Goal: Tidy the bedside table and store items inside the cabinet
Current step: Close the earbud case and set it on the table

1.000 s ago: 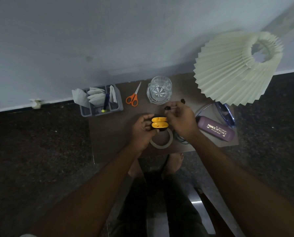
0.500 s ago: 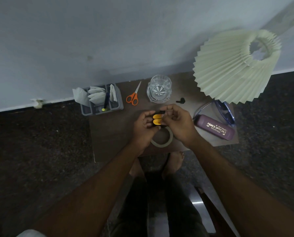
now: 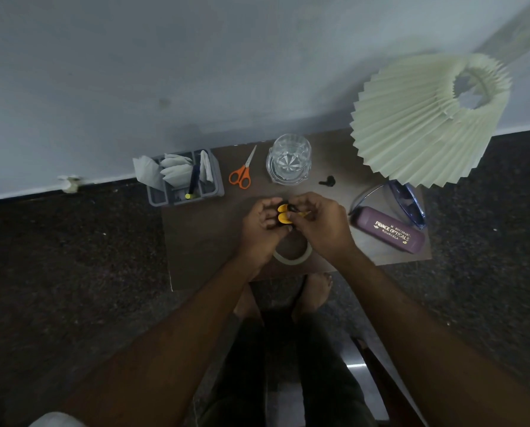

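Tabletop stands against the far wall. Left hand and right hand meet over its middle, both on a small yellow item. Left fingers are curled round its left side. Right fingers are pinched together on its right side, by a black part at its top. What the item is cannot be told. Tape ring lies flat beneath the hands, partly hidden by them.

Grey caddy sits at the far left corner. Its compartments hold folded white napkins and one dark pen, yellow end nearest. Scissors lie closed just right of the caddy. Glass stands upright beside them, its ribbed base showing through. Small black piece lies right of the glass.

Purple case, closed, lies at right, with blue glasses against its far side. Pleated lampshade overhangs the far right corner.
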Tool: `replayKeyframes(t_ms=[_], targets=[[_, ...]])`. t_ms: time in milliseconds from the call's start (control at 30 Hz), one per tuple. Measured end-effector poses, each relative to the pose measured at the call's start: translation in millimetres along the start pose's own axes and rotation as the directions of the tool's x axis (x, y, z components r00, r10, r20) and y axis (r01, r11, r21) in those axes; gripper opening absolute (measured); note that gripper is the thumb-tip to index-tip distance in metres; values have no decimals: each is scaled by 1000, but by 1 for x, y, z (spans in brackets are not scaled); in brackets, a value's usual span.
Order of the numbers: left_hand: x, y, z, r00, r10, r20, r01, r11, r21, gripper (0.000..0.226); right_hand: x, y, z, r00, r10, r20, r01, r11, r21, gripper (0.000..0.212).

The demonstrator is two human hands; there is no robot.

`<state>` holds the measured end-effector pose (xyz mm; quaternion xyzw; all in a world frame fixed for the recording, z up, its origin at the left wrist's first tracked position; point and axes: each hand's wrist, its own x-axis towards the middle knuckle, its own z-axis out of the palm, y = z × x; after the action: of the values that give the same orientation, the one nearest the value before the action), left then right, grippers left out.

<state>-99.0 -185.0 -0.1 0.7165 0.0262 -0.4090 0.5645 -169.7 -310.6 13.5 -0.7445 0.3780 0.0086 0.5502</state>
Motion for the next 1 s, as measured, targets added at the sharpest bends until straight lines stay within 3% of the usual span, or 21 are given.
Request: replayKeyframes(t_ms=[200, 533, 733, 1000], targets=[[1, 0, 2, 1000, 15, -10, -15, 1000, -10, 54, -1, -6, 2, 998, -67, 0, 65, 979, -195, 18], [3, -2, -1, 1000, 7, -13, -7, 1000, -8, 56, 2, -6, -6, 992, -106, 74, 121, 964, -237, 21], [2, 0, 2, 1000, 0, -23, 0, 1000, -16, 58, 2, -4, -10, 992, -128, 12, 127, 967, -219, 18], [3, 2, 0, 999, 1, -38, -1, 1000, 19, 59, 1, -4, -11, 991, -109, -73, 79, 939, -334, 14]])
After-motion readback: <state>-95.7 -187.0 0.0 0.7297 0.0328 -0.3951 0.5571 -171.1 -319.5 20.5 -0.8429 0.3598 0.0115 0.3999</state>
